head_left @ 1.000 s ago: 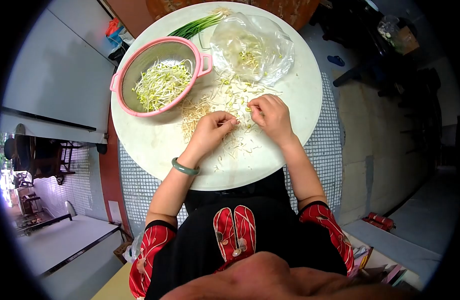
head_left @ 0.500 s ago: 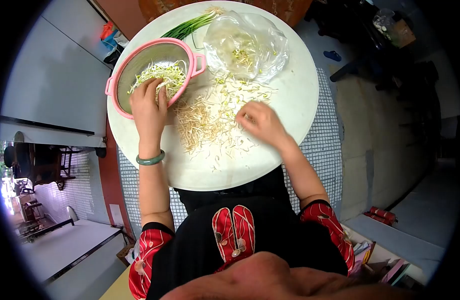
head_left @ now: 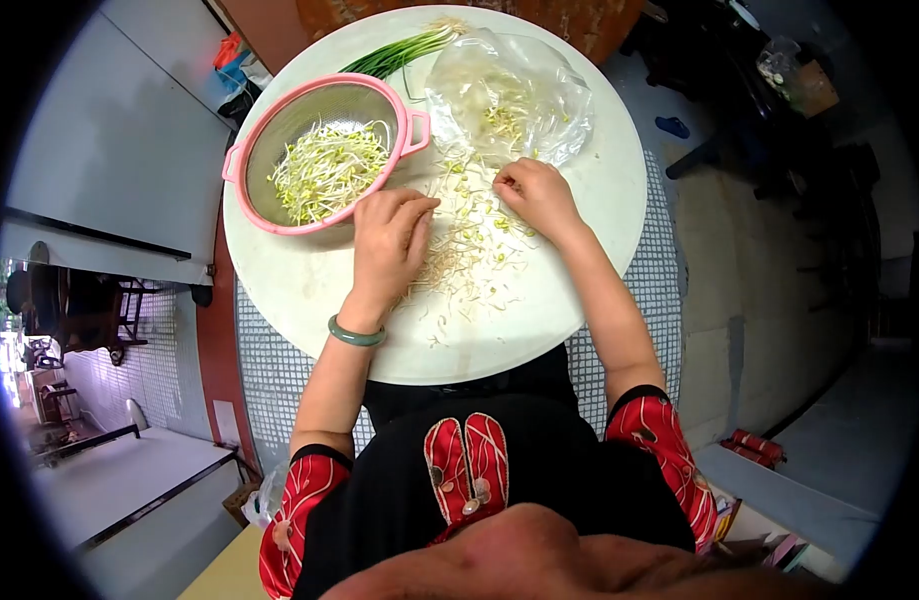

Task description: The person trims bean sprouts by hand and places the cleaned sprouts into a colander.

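Note:
Above the loose bean sprouts (head_left: 469,240) on the white table, my left hand (head_left: 391,240) hovers just right of the pink-rimmed strainer (head_left: 241,188). Its fingers are drawn together and point right; whatever may be between them is hidden. A green bangle (head_left: 356,331) circles that wrist. My right hand (head_left: 539,196) is over the pile's upper right side, thumb and forefinger pinched at the bean sprouts there. The strainer holds a heap of bean sprouts (head_left: 329,172) with yellow-green heads.
A clear plastic bag (head_left: 559,90) with more sprouts lies open behind my right hand. Green spring onions (head_left: 399,53) lie at the far edge of the round table (head_left: 289,290). A blue slipper (head_left: 671,127) is on the floor to the right.
My left hand has come out of the strainer and moved right, over the sprout pile. My right hand has moved slightly up and right, close to the sprouts near the bag.

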### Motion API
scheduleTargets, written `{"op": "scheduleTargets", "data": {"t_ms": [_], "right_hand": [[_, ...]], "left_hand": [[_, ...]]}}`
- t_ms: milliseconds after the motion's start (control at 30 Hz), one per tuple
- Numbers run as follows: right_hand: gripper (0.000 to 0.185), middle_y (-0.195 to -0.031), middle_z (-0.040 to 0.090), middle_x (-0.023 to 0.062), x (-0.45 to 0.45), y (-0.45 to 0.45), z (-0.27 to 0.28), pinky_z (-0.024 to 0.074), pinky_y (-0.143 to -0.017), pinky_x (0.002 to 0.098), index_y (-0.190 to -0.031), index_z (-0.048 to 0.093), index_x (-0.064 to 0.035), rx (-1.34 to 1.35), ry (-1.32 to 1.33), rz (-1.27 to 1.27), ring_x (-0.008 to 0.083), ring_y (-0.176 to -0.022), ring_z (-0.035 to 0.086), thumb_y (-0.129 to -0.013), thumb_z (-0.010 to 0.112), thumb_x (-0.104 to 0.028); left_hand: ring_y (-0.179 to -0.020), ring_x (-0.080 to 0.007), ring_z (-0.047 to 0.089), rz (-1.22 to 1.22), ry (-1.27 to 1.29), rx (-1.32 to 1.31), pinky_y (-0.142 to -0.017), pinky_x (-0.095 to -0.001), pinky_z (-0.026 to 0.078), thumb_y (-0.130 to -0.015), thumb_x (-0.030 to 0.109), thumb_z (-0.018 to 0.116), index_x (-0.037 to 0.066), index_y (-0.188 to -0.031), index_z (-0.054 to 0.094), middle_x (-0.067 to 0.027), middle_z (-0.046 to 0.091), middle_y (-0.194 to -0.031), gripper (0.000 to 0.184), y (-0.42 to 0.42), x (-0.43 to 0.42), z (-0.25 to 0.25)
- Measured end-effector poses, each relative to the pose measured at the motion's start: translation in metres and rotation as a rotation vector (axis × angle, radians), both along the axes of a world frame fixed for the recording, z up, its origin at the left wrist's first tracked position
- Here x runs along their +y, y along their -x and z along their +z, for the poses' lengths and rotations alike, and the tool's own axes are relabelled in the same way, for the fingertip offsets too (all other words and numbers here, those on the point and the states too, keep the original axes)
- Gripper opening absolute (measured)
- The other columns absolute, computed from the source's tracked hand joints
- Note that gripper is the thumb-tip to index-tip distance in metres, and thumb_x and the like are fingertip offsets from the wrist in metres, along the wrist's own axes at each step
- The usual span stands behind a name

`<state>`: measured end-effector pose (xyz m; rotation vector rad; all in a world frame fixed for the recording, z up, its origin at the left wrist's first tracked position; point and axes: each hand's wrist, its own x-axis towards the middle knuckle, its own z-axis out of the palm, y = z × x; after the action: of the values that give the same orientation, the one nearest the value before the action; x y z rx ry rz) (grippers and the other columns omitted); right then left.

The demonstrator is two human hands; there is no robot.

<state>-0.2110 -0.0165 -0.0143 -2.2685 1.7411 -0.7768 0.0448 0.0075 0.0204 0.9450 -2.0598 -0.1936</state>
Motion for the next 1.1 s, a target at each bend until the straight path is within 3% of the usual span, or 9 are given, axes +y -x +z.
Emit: {"op": "scheduleTargets", "data": {"t_ms": [100,200,233,333,367,567,867,1100], "right_hand": [[0.009,-0.084,0.065,-0.0011,0.014,-0.008,0.006,0.0459,-0.074,0.0254,-0.095,0.07,-0.0063,-0.688,-0.367,-0.118,0.0089,-0.077,0.057,-0.091,0.067,-0.014],[0.012,-0.088,0.064,-0.003,0.033,-0.019,0.009,0.0429,-0.071,0.0194,-0.1,0.068,-0.0032,-1.074,-0.393,0.015,0.0035,-0.078,0.052,-0.095,0.066,-0.014],[0.013,-0.09,0.065,-0.0015,0.038,-0.022,0.008,0.044,-0.073,0.0202,-0.102,0.067,-0.001,-1.158,-0.409,0.044,0.005,-0.08,0.054,-0.095,0.065,-0.011],[0.013,-0.092,0.066,-0.0005,0.051,-0.031,0.015,0.045,-0.075,0.02,-0.103,0.066,-0.0009,-1.238,-0.39,0.077,0.0052,-0.083,0.056,-0.095,0.065,-0.011],[0.012,-0.092,0.066,-0.0003,0.051,-0.031,0.009,0.0462,-0.077,0.0205,-0.102,0.067,-0.0008,-1.226,-0.38,0.065,0.006,-0.084,0.058,-0.095,0.065,-0.01],[0.01,-0.09,0.066,-0.0008,0.057,-0.032,0.009,0.0462,-0.075,0.0206,-0.1,0.067,-0.0001,-1.177,-0.317,0.023,0.0051,-0.082,0.057,-0.094,0.065,-0.009],[0.008,-0.086,0.063,-0.0026,0.06,-0.034,0.003,0.0441,-0.068,0.0198,-0.096,0.066,-0.0015,-1.107,-0.314,0.033,0.0032,-0.076,0.052,-0.094,0.066,-0.009],[0.01,-0.082,0.06,-0.0032,0.062,-0.038,0.001,0.0429,-0.067,0.0198,-0.096,0.065,-0.0011,-1.083,-0.265,0.009,0.0034,-0.074,0.051,-0.095,0.065,-0.011]], "left_hand": [[-0.098,-0.0252,0.06,-0.043,-0.112,0.046,-0.088,-0.036,0.046,-0.087,0.004,0.066,0.005,-0.108,0.069,-0.0088,0.066,-0.106,0.021,0.011,-0.001,-0.005],[-0.098,-0.0199,0.062,-0.124,-0.528,0.445,-0.087,-0.032,0.049,-0.09,0.006,0.065,0.005,-0.115,0.067,-0.0078,0.066,-0.113,0.025,0.039,0.007,0.001],[-0.094,-0.0137,0.062,-0.184,-0.561,0.444,-0.084,-0.0272,0.051,-0.093,0.009,0.064,0.003,-0.12,0.064,-0.0057,0.067,-0.114,0.027,0.042,0.005,-0.004],[-0.09,-0.0108,0.061,-0.281,-0.906,0.578,-0.081,-0.0259,0.051,-0.094,0.009,0.063,0.0,-0.117,0.064,-0.0047,0.068,-0.105,0.024,0.048,0.004,-0.015],[-0.084,-0.0078,0.059,-0.266,-0.923,0.611,-0.077,-0.0235,0.05,-0.096,0.009,0.063,-0.003,-0.111,0.065,-0.0029,0.066,-0.094,0.019,0.05,0.005,-0.017],[-0.072,-0.0058,0.055,-0.215,-0.899,0.585,-0.066,-0.0217,0.047,-0.095,0.011,0.064,-0.002,-0.098,0.067,0.0004,0.064,-0.079,0.014,0.045,0.008,-0.019],[-0.068,-0.0039,0.051,-0.224,-0.936,0.628,-0.062,-0.0203,0.043,-0.095,0.012,0.064,0.0,-0.099,0.065,0.0036,0.059,-0.077,0.013,0.041,0.01,-0.021],[-0.074,-0.0041,0.051,-0.278,-1.052,0.614,-0.066,-0.02,0.043,-0.094,0.011,0.065,0.001,-0.1,0.063,0.0029,0.059,-0.083,0.012,0.043,0.012,-0.021]]}}
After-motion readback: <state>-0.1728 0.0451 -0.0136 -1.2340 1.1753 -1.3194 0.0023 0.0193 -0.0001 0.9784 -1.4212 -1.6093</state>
